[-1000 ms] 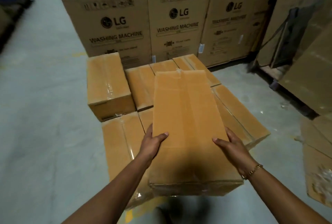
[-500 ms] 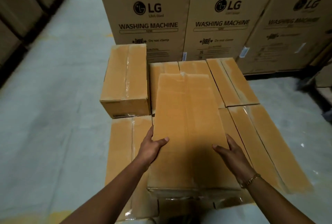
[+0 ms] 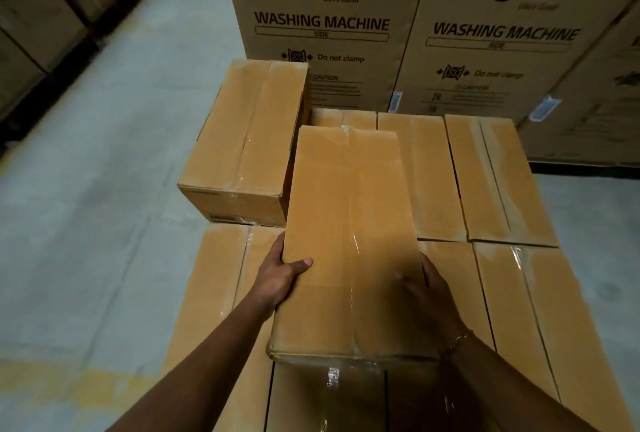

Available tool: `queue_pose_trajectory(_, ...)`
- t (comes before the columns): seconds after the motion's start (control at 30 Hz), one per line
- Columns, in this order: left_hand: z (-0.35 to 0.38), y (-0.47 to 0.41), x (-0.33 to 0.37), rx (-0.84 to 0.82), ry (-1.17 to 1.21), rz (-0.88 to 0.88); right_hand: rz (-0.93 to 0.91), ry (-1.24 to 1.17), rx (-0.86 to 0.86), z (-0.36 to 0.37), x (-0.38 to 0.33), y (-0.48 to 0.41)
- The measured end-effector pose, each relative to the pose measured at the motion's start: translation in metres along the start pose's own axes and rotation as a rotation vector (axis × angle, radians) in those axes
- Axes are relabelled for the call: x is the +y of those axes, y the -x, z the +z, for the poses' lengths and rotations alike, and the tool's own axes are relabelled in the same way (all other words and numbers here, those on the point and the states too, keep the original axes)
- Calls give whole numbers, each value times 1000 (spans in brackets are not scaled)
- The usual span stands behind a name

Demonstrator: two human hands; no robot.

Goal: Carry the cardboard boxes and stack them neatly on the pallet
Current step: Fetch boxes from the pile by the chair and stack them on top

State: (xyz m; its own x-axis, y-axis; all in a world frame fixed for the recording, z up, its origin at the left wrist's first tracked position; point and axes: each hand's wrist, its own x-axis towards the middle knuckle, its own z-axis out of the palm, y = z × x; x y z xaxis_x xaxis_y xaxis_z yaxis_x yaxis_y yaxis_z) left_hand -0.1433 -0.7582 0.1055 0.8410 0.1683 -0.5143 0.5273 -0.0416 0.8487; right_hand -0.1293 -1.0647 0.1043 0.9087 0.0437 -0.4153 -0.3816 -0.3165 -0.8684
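Observation:
I hold a long tan cardboard box (image 3: 349, 230) lengthwise in front of me, above a layer of similar taped boxes (image 3: 502, 182). My left hand (image 3: 282, 275) grips its left side, thumb lying on the top face. On the right side my right hand (image 3: 427, 284) grips it the same way; a bracelet sits on that wrist. One box (image 3: 247, 140) lies on the second level at the far left, just left of the carried box. The pallet itself is hidden under the boxes.
Tall washing machine cartons (image 3: 322, 26) stand close behind the stack. More large cartons (image 3: 41, 15) line the far left. Bare concrete floor (image 3: 97, 206) runs along the left, with a worn yellow mark (image 3: 79, 379) near me.
I have come closer to the stack, and the carried box has moved forward over the bottom layer, beside the upper left box. Both hands keep the same grip.

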Motion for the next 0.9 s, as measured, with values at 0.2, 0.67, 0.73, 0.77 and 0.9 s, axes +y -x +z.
queue_pose_trajectory(0.2,6,-66,12,36,-7,4,-6,59,53,9,-1,-73)
queue_pose_trajectory(0.67,-4,-74,-15,-4,-193,132,73,88,-120,26,30,-104)
queue_pose_trajectory(0.73,-13,-46,-35,-87,-276,127,59,160,-194,20,39,-77)
queue_pose_trajectory(0.77,-17,-34,-47,-128,-303,109,41,209,-232,18,46,-64)
queue_pose_trajectory(0.9,-26,-4,-78,-200,-479,54,41,356,-314,15,65,-38)
